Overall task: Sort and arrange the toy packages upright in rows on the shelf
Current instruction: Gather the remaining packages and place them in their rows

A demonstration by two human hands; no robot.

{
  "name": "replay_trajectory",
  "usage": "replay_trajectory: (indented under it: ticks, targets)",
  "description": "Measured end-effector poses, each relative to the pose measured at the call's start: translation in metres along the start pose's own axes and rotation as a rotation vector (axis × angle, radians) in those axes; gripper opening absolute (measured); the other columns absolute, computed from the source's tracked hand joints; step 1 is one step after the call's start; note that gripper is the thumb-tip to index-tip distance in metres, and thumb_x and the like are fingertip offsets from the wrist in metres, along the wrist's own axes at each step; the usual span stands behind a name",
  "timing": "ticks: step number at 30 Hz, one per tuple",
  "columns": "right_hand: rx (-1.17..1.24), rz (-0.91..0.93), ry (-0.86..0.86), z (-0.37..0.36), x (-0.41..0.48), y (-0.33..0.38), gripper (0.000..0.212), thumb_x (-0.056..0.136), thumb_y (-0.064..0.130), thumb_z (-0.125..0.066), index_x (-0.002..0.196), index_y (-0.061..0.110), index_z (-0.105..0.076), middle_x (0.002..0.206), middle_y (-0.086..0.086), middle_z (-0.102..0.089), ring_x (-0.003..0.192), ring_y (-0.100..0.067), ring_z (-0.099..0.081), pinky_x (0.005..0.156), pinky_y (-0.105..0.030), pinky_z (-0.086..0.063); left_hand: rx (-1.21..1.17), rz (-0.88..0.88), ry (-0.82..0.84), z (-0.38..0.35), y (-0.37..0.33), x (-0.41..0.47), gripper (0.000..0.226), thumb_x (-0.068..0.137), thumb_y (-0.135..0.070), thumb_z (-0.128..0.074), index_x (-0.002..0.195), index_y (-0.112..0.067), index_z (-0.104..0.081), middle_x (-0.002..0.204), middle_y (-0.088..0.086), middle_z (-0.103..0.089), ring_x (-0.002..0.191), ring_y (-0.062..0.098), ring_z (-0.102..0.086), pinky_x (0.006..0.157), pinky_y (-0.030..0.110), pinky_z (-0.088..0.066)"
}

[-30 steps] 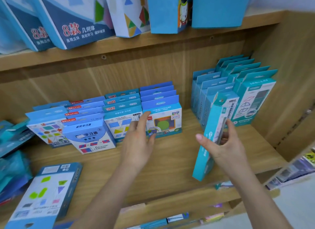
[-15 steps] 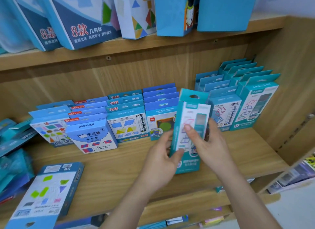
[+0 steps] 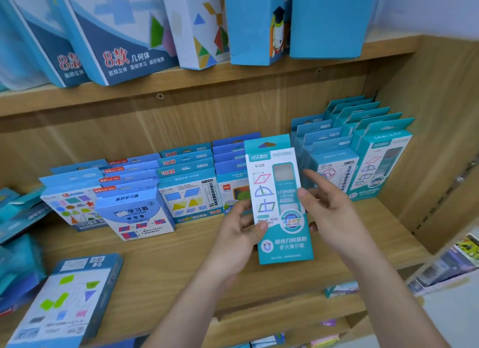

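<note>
A tall teal toy package [image 3: 278, 192] marked S-335 stands upright, front face towards me, above the middle of the wooden shelf [image 3: 160, 259]. My left hand [image 3: 241, 233] pinches its lower left edge with the thumb on the front. My right hand [image 3: 334, 213] holds its right edge, thumb on the front and index finger stretched out. Behind it stand rows of upright packages: matching teal ones [image 3: 381, 161] at the right, blue ones [image 3: 189, 189] in the middle and left.
One blue package [image 3: 64, 301] lies flat at the shelf's front left. Loose blue packs [image 3: 18, 218] are heaped at the far left. Large boxes [image 3: 124, 36] fill the upper shelf. The shelf's side wall [image 3: 440, 140] closes the right; a lower shelf holds more items.
The teal package has turned from edge-on in my right hand alone to front-facing. My left hand left the blue row and took hold of its left edge.
</note>
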State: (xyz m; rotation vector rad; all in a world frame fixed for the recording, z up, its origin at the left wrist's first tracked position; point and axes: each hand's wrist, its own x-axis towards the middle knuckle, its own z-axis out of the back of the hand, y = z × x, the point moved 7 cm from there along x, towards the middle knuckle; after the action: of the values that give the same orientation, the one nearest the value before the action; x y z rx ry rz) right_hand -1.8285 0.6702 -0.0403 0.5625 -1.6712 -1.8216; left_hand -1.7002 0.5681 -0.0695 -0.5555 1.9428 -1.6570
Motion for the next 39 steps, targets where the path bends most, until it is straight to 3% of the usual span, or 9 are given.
replay_trajectory:
  ticks: [4,6,8,12,15,19,25,31,39]
  targets:
    - [-0.068,0.074,-0.054,0.022,-0.001,0.013,0.037,0.094,0.019,-0.054,0.122,0.042,-0.049,0.095,0.004,-0.07,0.086,-0.005,-0.068,0.06,-0.019,-0.054,0.096,-0.073,0.024,-0.016,-0.019,0.007,0.024,0.089,-0.003,-0.06,0.11,-0.015,-0.057,0.099,0.008,-0.072,0.091,0.019,-0.069,0.081,0.035,-0.055]
    - [-0.037,0.077,-0.125,0.043,-0.003,0.016,0.036,0.094,0.015,-0.053,0.116,0.043,-0.051,0.095,0.005,-0.069,0.084,-0.004,-0.068,0.061,-0.021,-0.056,0.306,-0.171,0.035,-0.035,-0.03,0.018,0.015,0.088,-0.021,-0.065,0.102,-0.017,-0.062,0.096,0.007,-0.072,0.088,0.015,-0.068,0.08,0.036,-0.054]
    - [-0.093,0.074,-0.239,0.068,-0.007,0.019,0.035,0.096,0.015,-0.05,0.123,0.038,-0.051,0.097,0.009,-0.068,0.084,-0.005,-0.068,0.067,-0.027,-0.058,0.485,-0.238,0.084,-0.063,-0.037,0.027,0.027,0.082,-0.041,-0.062,0.1,-0.02,-0.062,0.09,-0.001,-0.072,0.084,0.013,-0.068,0.077,0.041,-0.055]
    - [-0.609,0.178,-0.448,0.118,-0.016,0.033,0.04,0.096,0.016,-0.046,0.133,0.031,-0.041,0.11,0.002,-0.066,0.092,-0.019,-0.063,0.07,-0.035,-0.051,0.728,-0.366,0.106,-0.133,-0.041,0.052,0.022,0.09,-0.038,-0.059,0.102,-0.019,-0.057,0.091,-0.001,-0.07,0.072,0.014,-0.062,0.059,0.028,-0.047]
    - [-0.867,0.18,-0.54,0.142,-0.018,0.033,0.064,0.089,0.016,-0.054,0.145,0.023,-0.024,0.122,-0.01,-0.055,0.107,-0.029,-0.053,0.079,-0.041,-0.047,0.82,-0.421,0.103,-0.174,-0.032,0.071,0.025,0.09,-0.037,-0.057,0.105,-0.017,-0.058,0.096,0.006,-0.07,0.083,0.024,-0.065,0.07,0.036,-0.052]
    - [-1.078,0.22,-0.482,0.143,-0.011,0.032,0.069,0.087,0.019,-0.057,0.148,0.022,-0.024,0.141,-0.014,-0.041,0.121,-0.035,-0.043,0.099,-0.047,-0.042,1.02,-0.462,0.063,-0.19,-0.022,0.086,0.032,0.092,-0.033,-0.056,0.11,-0.008,-0.063,0.105,0.015,-0.068,0.096,0.033,-0.062,0.078,0.038,-0.049]
    - [-1.212,0.245,-0.333,0.139,0.018,0.023,0.067,0.086,0.018,-0.06,0.147,0.02,-0.031,0.149,-0.014,-0.032,0.133,-0.035,-0.033,0.104,-0.044,-0.038,1.212,-0.549,-0.001,-0.191,-0.032,0.098,0.029,0.092,-0.035,-0.055,0.103,-0.01,-0.063,0.1,0.012,-0.069,0.093,0.032,-0.064,0.076,0.037,-0.049]
    - [-1.278,0.236,-0.296,0.136,0.034,0.031,0.071,0.088,0.023,-0.054,0.149,0.027,-0.018,0.148,-0.009,-0.034,0.137,-0.03,-0.027,0.098,-0.047,-0.046,1.395,-0.584,0.003,-0.192,-0.038,0.106,0.036,0.099,-0.037,-0.041,0.105,-0.008,-0.062,0.102,0.016,-0.068,0.093,0.035,-0.063,0.074,0.037,-0.048]
    - [-1.311,0.171,-0.264,0.133,0.049,0.039,0.077,0.089,0.027,-0.052,0.149,0.033,-0.005,0.145,-0.008,-0.028,0.136,-0.026,-0.025,0.092,-0.043,-0.049,1.289,-0.552,-0.025,-0.188,-0.045,0.106,0.03,0.095,-0.037,-0.051,0.11,-0.013,-0.06,0.106,0.009,-0.067,0.093,0.029,-0.064,0.075,0.037,-0.051]
